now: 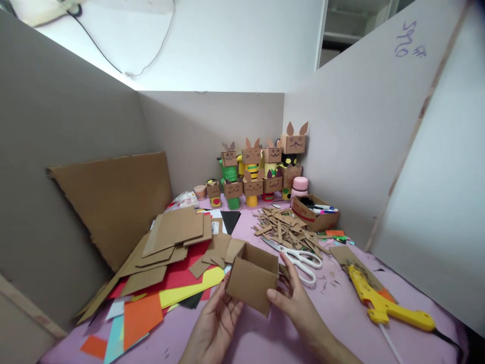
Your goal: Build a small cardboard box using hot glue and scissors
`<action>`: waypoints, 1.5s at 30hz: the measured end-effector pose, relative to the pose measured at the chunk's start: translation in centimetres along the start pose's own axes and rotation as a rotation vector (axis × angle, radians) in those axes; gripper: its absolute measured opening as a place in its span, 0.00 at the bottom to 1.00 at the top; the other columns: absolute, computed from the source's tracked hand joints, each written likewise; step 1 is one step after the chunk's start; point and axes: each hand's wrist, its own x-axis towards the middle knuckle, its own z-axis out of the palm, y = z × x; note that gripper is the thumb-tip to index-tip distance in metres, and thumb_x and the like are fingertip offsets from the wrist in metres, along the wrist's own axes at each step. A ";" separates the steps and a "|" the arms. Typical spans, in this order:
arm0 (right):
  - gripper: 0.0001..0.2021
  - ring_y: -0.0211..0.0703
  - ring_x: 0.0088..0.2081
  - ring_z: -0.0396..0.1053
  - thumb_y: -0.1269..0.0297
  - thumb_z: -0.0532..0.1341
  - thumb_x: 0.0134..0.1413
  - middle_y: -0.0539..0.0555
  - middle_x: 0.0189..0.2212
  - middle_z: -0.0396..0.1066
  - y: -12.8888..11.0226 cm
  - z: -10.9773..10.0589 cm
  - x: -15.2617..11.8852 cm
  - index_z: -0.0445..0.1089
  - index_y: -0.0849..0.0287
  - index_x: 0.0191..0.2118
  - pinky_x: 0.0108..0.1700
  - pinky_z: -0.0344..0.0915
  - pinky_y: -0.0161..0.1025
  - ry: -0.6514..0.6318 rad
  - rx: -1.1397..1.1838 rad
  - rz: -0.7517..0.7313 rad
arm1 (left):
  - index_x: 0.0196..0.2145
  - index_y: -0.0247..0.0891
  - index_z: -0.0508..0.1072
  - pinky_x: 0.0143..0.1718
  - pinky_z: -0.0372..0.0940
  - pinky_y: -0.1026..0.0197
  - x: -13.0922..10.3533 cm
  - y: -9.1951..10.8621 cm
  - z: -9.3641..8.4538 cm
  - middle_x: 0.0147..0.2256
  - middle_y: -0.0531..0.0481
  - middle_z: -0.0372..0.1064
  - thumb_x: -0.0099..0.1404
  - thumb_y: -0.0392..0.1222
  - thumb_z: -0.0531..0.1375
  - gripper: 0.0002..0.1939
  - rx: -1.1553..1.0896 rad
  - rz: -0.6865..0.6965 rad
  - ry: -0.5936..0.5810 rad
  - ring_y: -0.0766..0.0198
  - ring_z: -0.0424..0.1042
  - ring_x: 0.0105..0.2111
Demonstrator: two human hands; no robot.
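Observation:
A small open-topped cardboard box [253, 283] is held between my two hands, tilted so its hollow inside shows. My left hand [219, 318] supports it from the lower left, fingers curled beneath the bottom edge. On the other side my right hand [293, 298] grips the right wall, thumb on the front face and fingers behind. A small brown piece [283, 271] shows by the right fingers; whether they hold it I cannot tell. Just behind the right hand lie white-handled scissors [303, 260]. Cut cardboard pieces [217, 250] lie behind the box.
Cardboard sheets [174, 232] and coloured paper [142, 318] are piled at left. Cardboard scraps [282, 227] lie behind the scissors, near a box of pens [316, 212]. A yellow glue gun [390, 306] rests at right. Cardboard animal figures [252, 188] stand at the back between grey partitions [212, 121].

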 end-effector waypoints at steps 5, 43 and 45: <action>0.49 0.54 0.59 0.61 0.53 0.71 0.42 0.60 0.60 0.59 -0.2 -0.1 -0.1 0.42 0.51 0.65 0.56 0.61 0.46 0.016 0.007 -0.005 | 0.52 0.30 0.65 0.27 0.75 0.63 0.0 -0.1 0.2 0.32 0.43 0.77 0.68 0.26 0.50 0.16 0.017 -0.013 -0.012 0.63 0.78 0.27; 0.34 0.54 0.62 0.52 0.41 0.56 0.54 0.59 0.62 0.55 -1.0 -0.9 -0.9 0.48 0.49 0.63 0.57 0.52 0.49 -0.051 -0.320 -0.115 | 0.36 0.29 0.77 0.43 0.67 0.46 -1.4 0.9 0.3 0.31 0.38 0.80 0.67 0.47 0.52 0.19 -0.023 -0.277 -0.030 0.52 0.78 0.31; 0.39 0.55 0.63 0.50 0.38 0.57 0.51 0.60 0.63 0.53 -0.8 -0.7 -0.9 0.47 0.51 0.63 0.58 0.53 0.49 -0.060 -0.280 -0.061 | 0.35 0.29 0.78 0.46 0.67 0.49 -1.0 0.7 -0.2 0.33 0.39 0.80 0.66 0.45 0.54 0.17 -0.021 -0.223 -0.071 0.53 0.78 0.34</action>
